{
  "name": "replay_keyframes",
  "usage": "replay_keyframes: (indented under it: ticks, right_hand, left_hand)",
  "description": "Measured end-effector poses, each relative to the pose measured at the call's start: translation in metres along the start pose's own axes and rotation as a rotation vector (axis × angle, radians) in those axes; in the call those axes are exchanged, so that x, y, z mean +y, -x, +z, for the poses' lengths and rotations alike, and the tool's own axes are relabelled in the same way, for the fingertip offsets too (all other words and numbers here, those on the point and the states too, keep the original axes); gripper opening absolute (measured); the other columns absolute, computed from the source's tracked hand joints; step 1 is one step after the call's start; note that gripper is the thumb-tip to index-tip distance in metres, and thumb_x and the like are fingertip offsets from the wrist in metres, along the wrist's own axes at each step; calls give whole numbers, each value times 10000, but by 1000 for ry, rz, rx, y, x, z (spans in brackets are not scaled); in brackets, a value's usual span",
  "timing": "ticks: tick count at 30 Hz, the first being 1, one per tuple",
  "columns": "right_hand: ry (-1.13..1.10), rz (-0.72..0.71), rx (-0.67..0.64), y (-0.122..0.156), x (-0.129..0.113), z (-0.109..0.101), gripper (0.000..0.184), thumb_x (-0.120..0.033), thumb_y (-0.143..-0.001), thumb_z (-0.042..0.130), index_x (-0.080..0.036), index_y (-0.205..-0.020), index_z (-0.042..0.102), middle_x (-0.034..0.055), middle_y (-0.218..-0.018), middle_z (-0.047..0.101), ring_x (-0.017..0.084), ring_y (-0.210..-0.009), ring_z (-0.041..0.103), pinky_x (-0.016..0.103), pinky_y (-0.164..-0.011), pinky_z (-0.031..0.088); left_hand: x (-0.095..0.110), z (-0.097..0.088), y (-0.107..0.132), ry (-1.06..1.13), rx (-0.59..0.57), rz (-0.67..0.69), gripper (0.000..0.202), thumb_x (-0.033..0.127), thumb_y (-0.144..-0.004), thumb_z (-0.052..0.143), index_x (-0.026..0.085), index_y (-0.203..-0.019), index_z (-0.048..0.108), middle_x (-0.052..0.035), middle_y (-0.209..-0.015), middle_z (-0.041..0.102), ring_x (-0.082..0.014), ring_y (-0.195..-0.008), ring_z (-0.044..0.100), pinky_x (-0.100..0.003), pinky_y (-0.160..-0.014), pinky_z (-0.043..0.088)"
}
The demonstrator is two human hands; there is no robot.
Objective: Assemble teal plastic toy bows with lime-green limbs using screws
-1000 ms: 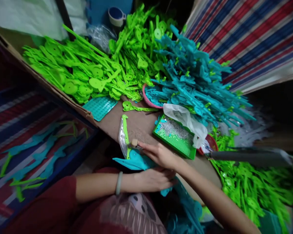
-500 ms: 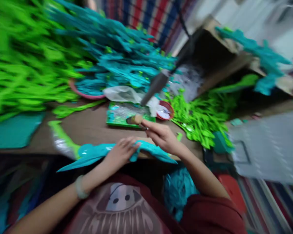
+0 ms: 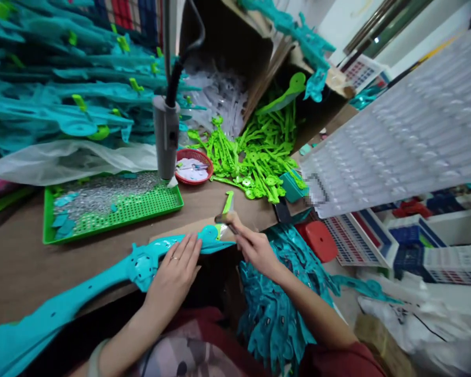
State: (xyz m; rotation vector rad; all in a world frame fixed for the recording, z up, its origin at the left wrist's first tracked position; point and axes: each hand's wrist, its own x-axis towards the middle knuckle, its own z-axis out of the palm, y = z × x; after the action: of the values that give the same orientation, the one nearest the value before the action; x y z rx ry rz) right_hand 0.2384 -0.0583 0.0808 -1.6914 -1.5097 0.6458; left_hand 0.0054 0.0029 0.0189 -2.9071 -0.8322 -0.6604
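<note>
the left hand [image 3: 176, 269] lies flat, fingers together, on a long turquoise plastic piece [image 3: 98, 283] along the near edge of the table [image 3: 15, 267]. the right hand [image 3: 257, 248] pinches a small hammer [image 3: 226, 221] over its hinged lime-green end [image 3: 228, 201]. a grey hanging tool [image 3: 167, 139] partly blocks the view of the green tray [image 3: 145, 207]; a red basket [image 3: 196, 181] and lime-green parts [image 3: 259, 162] lie beyond.

The shirt [image 3: 343, 360] is maroon, the bangle [image 3: 96, 361] pale, the left hand [image 3: 175, 272] apparently wears a ring [image 3: 175, 258].
</note>
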Motion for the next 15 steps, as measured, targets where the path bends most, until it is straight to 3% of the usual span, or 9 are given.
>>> replay_keyframes:
  ticks: [3,6,8,11,15]
  right_hand:
    - [-18,88,203,-22,17,-11,468,-361,-1012,455,-204,-1441,551,-25,-665,603,89,-415,464,213,-462,444]
    - [97,92,113,-46,37,-21,459,-363,-970,505,-178,-1374,622,-16,-619,609,132,-492,533,246,-555,503]
    - [185,113,122,-58,48,-25,506,-367,-1007,419,-158,-1451,543,3,-654,649,147,-508,559,261,-577,520]
    - [382,72,105,-72,58,-30,527,-323,-1049,283,-139,-1514,450,80,-896,746,175,-664,670,286,-677,563]
    - [563,-27,-39,-100,67,-43,441,-271,-1033,417,-222,-1454,536,102,-1179,732,206,-988,703,299,-877,545]
  left_hand:
    - [-4,0,2,20,62,9,491,156,-983,440,22,-1454,475,-207,-1500,510,-354,-1340,536,-489,-1105,394]
    - [-5,1,2,42,92,10,544,174,-988,441,42,-1513,394,-201,-1493,521,-346,-1330,546,-473,-1095,397]
    - [-6,3,2,53,107,18,598,188,-994,431,56,-1563,304,-196,-1491,525,-340,-1319,557,-466,-1087,401]
    - [-9,8,1,57,137,28,643,213,-1003,420,96,-1601,217,-169,-1489,537,-327,-1300,576,-453,-1067,414]
    - [-24,12,9,52,187,163,666,304,-1006,414,101,-1606,208,-136,-1387,637,-289,-1210,642,-402,-992,466]
